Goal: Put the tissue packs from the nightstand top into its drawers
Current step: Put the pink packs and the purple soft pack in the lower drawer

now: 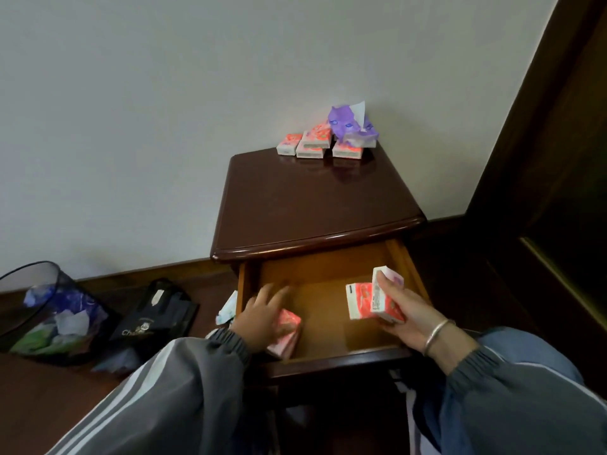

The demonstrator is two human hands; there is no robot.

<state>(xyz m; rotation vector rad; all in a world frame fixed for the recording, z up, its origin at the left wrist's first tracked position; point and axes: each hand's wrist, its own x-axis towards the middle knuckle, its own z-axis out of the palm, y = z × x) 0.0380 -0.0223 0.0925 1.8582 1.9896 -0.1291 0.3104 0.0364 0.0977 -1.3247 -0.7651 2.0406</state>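
The dark wooden nightstand (315,205) has its top drawer (328,290) pulled out. Several pink tissue packs (310,144) and an opened purple pack (353,128) lie at the back of the top. My left hand (262,315) rests with spread fingers on pink packs (289,330) lying in the drawer's front left corner. My right hand (404,310) grips a pink-and-white pack (382,295) upright inside the drawer's right side, with a second pack (358,300) beside it, touching the held one.
A black mesh waste bin (42,310) with paper scraps stands on the floor at left, a black bag (154,313) next to it. A crumpled wrapper (226,308) lies by the drawer's left side. A dark wooden frame (538,159) rises at right.
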